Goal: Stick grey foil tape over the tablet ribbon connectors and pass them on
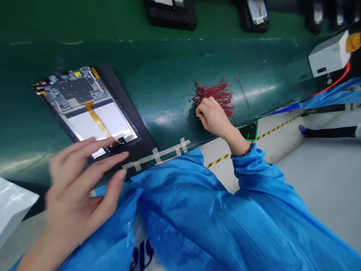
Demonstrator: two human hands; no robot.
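We seem to be picking red wires [222, 92]: right hand [213, 116] pinched together, catch unclear! Left hand [81, 180] spread apart at the tablet [76, 94]; singling one wire out calls for delicacy.

The wires [225, 96] are red, the tabletop [169, 64] green, the ribbon [97, 119] orange, the sleeve [254, 162] blue, the floor tape [279, 126] yellow-and-black striped.

The light is moderate; pale glare lies on the green mat [169, 67], the top right corner is rather dark, and the left hand [70, 188] looks blurred.
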